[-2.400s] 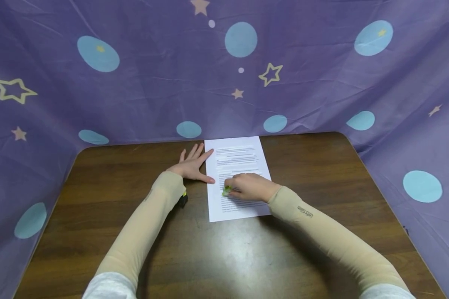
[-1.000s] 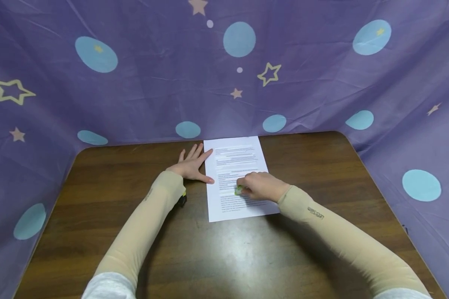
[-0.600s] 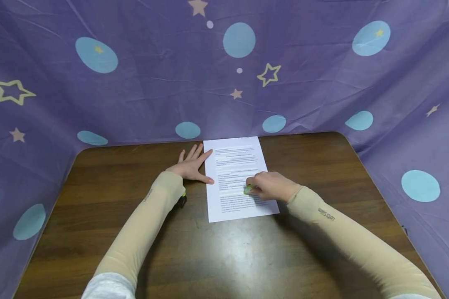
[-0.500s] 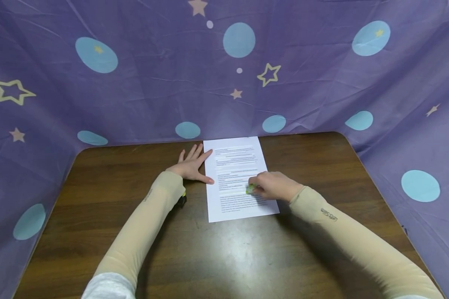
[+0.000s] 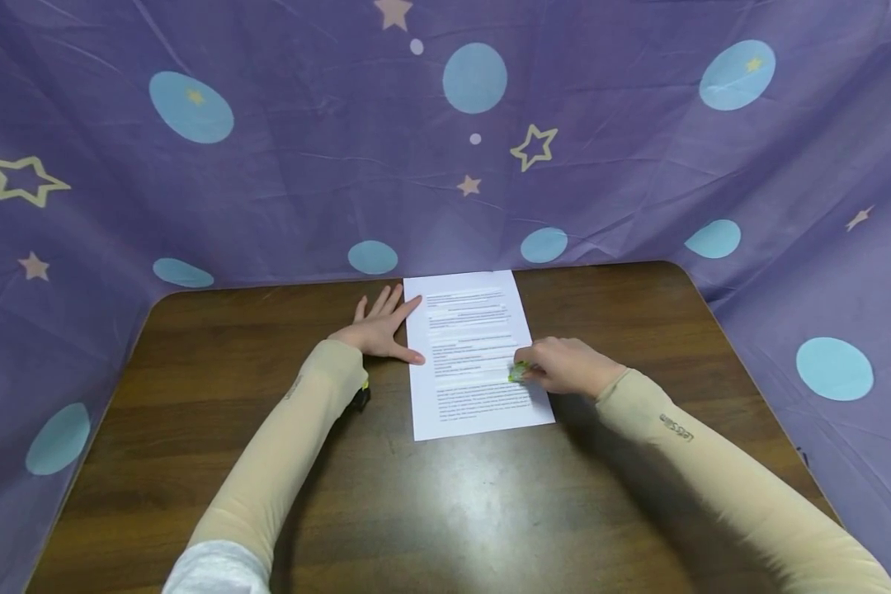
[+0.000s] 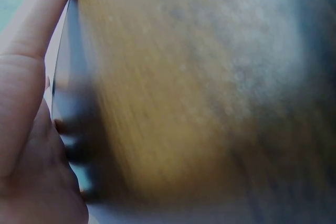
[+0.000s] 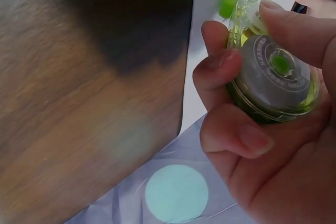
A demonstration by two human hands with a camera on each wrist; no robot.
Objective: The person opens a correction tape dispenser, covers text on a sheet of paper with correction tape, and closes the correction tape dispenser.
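A printed sheet of paper (image 5: 475, 363) lies near the far edge of the table, with white strips covering parts of its text. My left hand (image 5: 377, 334) rests at the sheet's left edge with fingers spread; thumb tip and index fingertip are on the paper. My right hand (image 5: 570, 365) grips a green, clear-cased correction tape (image 5: 518, 372) near the sheet's right edge. In the right wrist view, thumb and curled fingers hold the round body of the correction tape (image 7: 278, 72), its green tip toward the paper. The left wrist view shows part of my left hand (image 6: 29, 103) beside blurred wood.
The brown wooden table (image 5: 445, 511) reaches around the sheet on both sides and toward me. Behind it hangs a purple curtain (image 5: 304, 165) with stars and blue dots. A small black thing (image 5: 360, 399) with a yellow edge shows beside my left wrist.
My right hand has slid rightward across the sheet with the correction tape, from mid-page to near the right edge. A white strip shows along its path. The left hand has stayed in place.
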